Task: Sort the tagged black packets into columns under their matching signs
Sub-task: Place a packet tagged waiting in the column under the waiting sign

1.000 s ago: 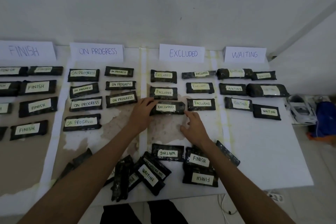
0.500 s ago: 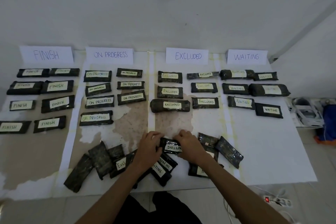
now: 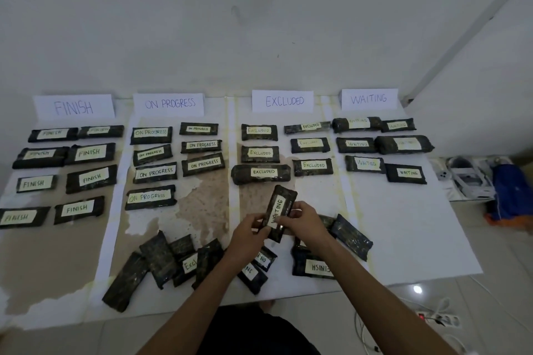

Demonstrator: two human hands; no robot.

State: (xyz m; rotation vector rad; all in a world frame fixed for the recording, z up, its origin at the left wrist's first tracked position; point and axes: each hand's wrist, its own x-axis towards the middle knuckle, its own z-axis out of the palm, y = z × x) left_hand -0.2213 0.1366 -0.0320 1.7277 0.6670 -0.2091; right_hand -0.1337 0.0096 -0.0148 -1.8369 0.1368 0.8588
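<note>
White sheet (image 3: 403, 239) below four signs — both hands pinch the WAITING packet (image 3: 281, 212) above it, left hand (image 3: 248, 235) and right hand (image 3: 302, 220) gripping its near end, long axis pointing away, slightly right, under the EXCLUDED sign (image 3: 282, 101).

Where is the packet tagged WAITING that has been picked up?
The WAITING packet is held in both hands, left hand and right hand, near the front centre, just below the lowest EXCLUDED packet.

Black packets (image 3: 282, 212) bear pale yellow tags; white signs (image 3: 282, 101) carry blue lettering.
</note>
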